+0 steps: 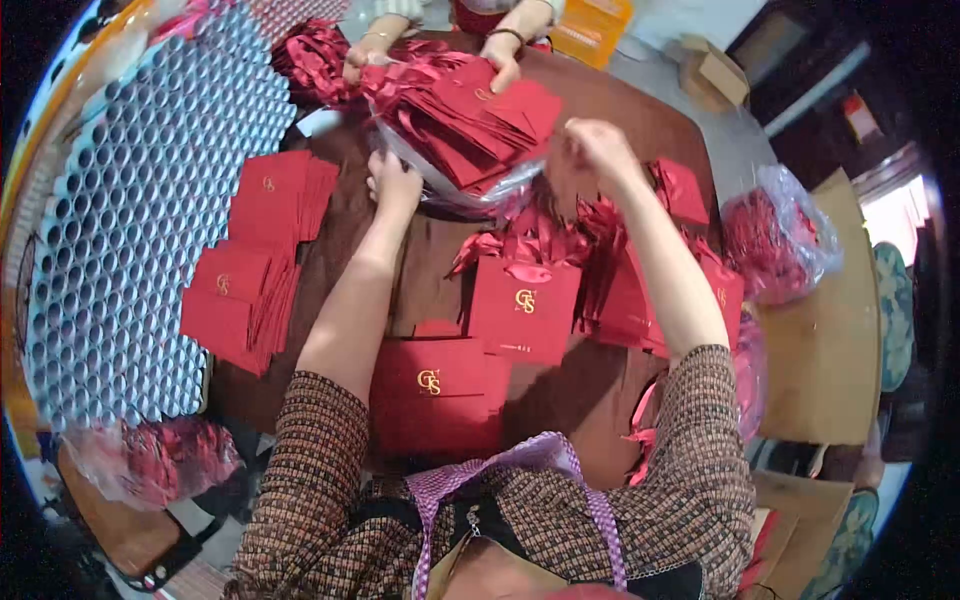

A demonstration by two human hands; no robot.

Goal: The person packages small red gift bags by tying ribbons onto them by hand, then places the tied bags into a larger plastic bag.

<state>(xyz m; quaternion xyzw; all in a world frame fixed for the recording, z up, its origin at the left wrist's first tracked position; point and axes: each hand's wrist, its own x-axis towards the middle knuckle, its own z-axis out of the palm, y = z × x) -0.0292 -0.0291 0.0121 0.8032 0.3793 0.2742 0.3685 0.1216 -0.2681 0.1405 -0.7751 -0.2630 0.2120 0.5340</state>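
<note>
My left hand has its fingers curled at the left edge of a clear plastic bag. A thick bundle of red paper gift bags with ribbon handles lies in the mouth of that plastic bag. My right hand is raised to the right of the bundle, fingers curled in; what they pinch, if anything, I cannot make out. Across the table, another person's hands rest on the bundle and its ribbons. Below my hands stand a red gift bag with gold lettering and a red stack.
Red bag stacks lie on the brown table at left, beside a large rack of pale blue tubes. Plastic-wrapped red bundles sit to the right, near cardboard. An orange crate is at the back.
</note>
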